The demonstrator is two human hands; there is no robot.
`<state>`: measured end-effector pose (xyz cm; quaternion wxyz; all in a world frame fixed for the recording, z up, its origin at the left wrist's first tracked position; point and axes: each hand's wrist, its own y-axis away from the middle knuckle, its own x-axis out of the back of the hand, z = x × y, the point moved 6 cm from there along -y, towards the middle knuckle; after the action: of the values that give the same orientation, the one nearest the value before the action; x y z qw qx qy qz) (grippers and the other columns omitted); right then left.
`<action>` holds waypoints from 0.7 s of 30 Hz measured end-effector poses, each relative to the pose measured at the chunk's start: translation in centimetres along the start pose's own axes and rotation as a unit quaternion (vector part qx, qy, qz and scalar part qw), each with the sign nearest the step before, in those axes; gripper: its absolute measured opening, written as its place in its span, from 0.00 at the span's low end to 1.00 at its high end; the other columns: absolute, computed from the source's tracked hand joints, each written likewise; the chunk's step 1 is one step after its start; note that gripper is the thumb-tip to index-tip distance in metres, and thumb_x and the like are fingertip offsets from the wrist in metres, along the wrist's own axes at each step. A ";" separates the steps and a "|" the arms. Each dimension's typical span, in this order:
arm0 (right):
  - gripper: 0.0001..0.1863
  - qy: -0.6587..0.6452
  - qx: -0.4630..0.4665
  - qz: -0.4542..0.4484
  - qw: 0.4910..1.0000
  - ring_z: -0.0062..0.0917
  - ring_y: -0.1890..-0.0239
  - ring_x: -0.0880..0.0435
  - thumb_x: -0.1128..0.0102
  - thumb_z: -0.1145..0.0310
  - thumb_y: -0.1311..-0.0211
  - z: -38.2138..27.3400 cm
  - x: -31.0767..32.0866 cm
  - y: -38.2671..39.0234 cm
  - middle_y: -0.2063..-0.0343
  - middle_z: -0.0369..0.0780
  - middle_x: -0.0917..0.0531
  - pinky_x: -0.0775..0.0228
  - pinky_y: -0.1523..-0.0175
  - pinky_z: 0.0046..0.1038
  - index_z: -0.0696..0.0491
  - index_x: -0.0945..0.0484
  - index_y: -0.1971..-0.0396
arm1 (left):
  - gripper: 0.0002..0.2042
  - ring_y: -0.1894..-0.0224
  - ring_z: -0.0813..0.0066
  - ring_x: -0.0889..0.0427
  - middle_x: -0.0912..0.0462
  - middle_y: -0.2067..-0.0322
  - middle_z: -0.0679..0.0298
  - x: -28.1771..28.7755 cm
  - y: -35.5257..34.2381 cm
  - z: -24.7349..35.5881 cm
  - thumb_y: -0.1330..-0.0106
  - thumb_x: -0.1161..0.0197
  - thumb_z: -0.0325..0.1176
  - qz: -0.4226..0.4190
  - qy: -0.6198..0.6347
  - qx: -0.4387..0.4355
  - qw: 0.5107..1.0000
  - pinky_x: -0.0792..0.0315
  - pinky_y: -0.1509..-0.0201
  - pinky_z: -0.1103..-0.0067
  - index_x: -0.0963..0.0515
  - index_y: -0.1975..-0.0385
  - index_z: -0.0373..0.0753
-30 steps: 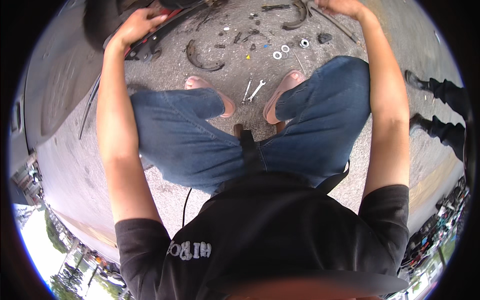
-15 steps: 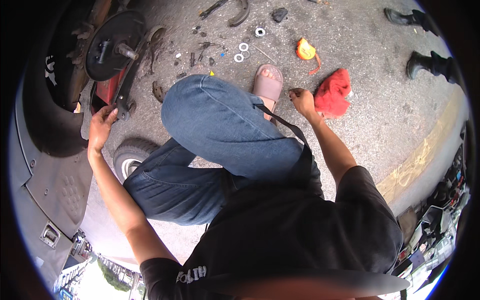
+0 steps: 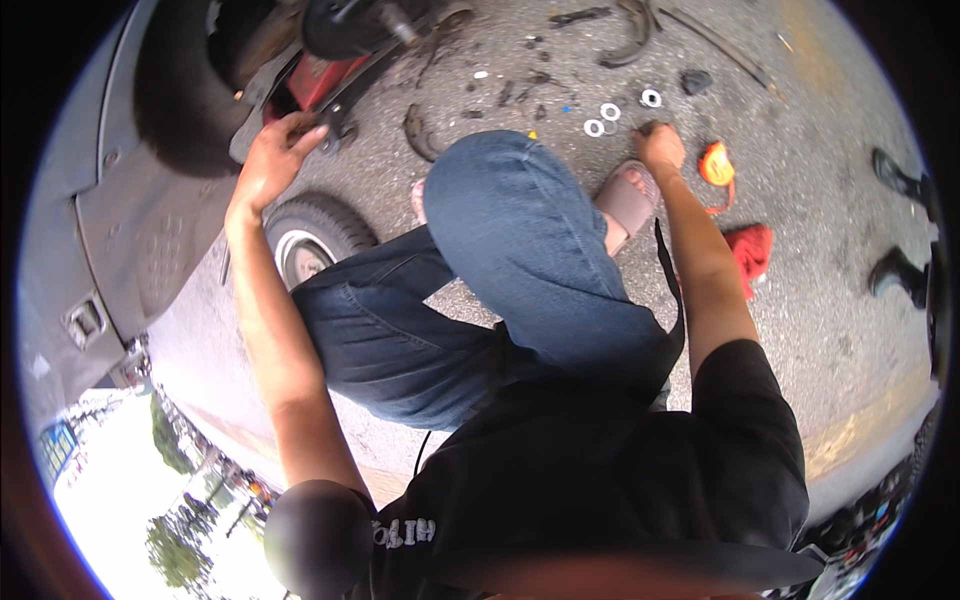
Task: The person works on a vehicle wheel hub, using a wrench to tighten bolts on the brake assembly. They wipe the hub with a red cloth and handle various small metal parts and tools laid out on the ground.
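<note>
My left hand (image 3: 272, 162) is at the car's underside, thumb stretched away from the bent fingers, with nothing visible in it. Beside it are a dark metal arm (image 3: 345, 103) and a red metal part (image 3: 318, 82), below a wheel hub with a stub axle (image 3: 396, 22). Low over the ground, my right hand (image 3: 662, 148) reaches down just past my right sandal (image 3: 628, 200). Its fingers are curled together; whatever they hold, if anything, is hidden. Several pale washers (image 3: 610, 112) lie near its fingertips, and an orange tape measure (image 3: 716, 165) sits to its right.
A detached wheel (image 3: 318, 238) lies by my left forearm. Brake shoes (image 3: 632, 35), a long rod (image 3: 725, 50), a dark lump (image 3: 696, 82) and small parts are scattered ahead. A red cloth (image 3: 748, 258) lies right of my forearm. Another person's boots (image 3: 898, 280) stand far right.
My right hand has moved from beside the red cloth, forward to the washers. The left hand remains by the car's underside, its thumb now spread wider. The view has shifted left.
</note>
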<state>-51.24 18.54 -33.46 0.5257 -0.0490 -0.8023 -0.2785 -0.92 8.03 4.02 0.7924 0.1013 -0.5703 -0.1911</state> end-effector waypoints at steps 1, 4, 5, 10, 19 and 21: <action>0.21 0.004 0.015 0.006 1.000 0.42 0.49 0.16 0.33 0.47 0.42 0.0 0.0 0.1 0.52 0.49 0.17 0.25 0.43 0.42 0.48 0.14 0.58 | 0.22 0.53 0.65 0.15 0.14 0.55 0.50 0.3 0.5 0.2 0.31 0.33 0.43 0.002 -0.002 0.003 1.000 0.24 0.48 0.73 0.21 0.47 0.31; 0.19 0.006 0.043 0.011 0.999 0.42 0.51 0.15 0.36 0.50 0.39 -0.3 0.4 0.8 0.56 0.48 0.14 0.24 0.45 0.42 0.49 0.15 0.58 | 0.22 0.53 0.65 0.14 0.14 0.57 0.51 1.1 2.0 1.2 0.32 0.33 0.43 0.011 -0.009 0.002 1.000 0.24 0.48 0.73 0.20 0.47 0.31; 0.18 -0.004 0.051 0.002 0.999 0.42 0.52 0.15 0.36 0.51 0.39 -0.5 0.7 1.2 0.57 0.47 0.13 0.24 0.46 0.42 0.49 0.15 0.58 | 0.22 0.54 0.65 0.14 0.14 0.57 0.51 1.4 2.5 1.7 0.32 0.33 0.43 0.014 -0.011 -0.007 1.000 0.24 0.49 0.73 0.20 0.48 0.31; 0.17 -0.054 0.113 0.039 0.991 0.43 0.53 0.14 0.37 0.55 0.38 -5.0 5.4 2.7 0.59 0.45 0.12 0.24 0.46 0.41 0.48 0.15 0.55 | 0.23 0.57 0.63 0.14 0.13 0.59 0.50 3.2 3.4 3.6 0.32 0.33 0.46 0.055 -0.005 -0.060 0.997 0.23 0.50 0.72 0.19 0.48 0.32; 0.17 0.110 0.376 -0.029 0.920 0.38 0.53 0.13 0.34 0.62 0.41 -26.1 24.3 0.8 0.59 0.46 0.12 0.24 0.42 0.35 0.49 0.14 0.52 | 0.17 0.70 0.68 0.14 0.12 0.68 0.57 3.7 2.4 4.3 0.31 0.36 0.42 0.033 0.006 -0.095 0.995 0.21 0.70 0.72 0.16 0.52 0.34; 0.18 0.259 0.431 -0.040 0.863 0.26 0.68 0.14 0.40 0.61 0.34 -29.7 25.5 1.8 0.72 0.40 0.12 0.20 0.60 0.28 0.60 0.14 0.57 | 0.17 0.72 0.68 0.15 0.13 0.69 0.59 4.3 2.8 2.7 0.32 0.35 0.43 0.039 0.008 0.019 0.999 0.21 0.74 0.71 0.16 0.52 0.36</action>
<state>-37.60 -0.19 -1.83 0.6717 0.2886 -0.6785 0.0720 -1.80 8.95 9.66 0.8019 0.0958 -0.5706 -0.1488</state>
